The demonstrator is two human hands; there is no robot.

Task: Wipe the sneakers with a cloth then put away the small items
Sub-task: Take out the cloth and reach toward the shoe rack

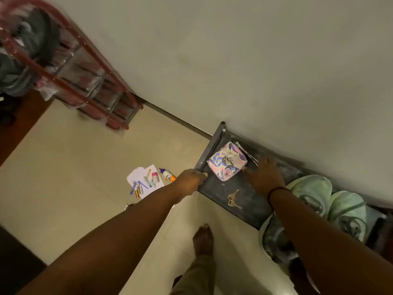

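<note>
A floral pouch (227,161) lies at the left end of a dark grey shelf (238,199) set against the wall. My right hand (264,176) lies flat on the shelf with spread fingers, its thumb touching the pouch's lower right edge. My left hand (191,180) grips the shelf's left front rim. Pale green sneakers (331,199) sit on the right part of the shelf, and another shoe (274,239) shows below my right forearm. Keys (233,199) lie on the shelf in front of the pouch. Small items (146,182) lie on white paper on the floor, beside a glue bottle (168,175).
A red metal rack (85,77) wrapped in clear plastic stands against the wall at upper left, holding dark things. My bare foot (203,239) stands on the beige tiled floor before the shelf. Dark wooden furniture (19,120) borders the left edge.
</note>
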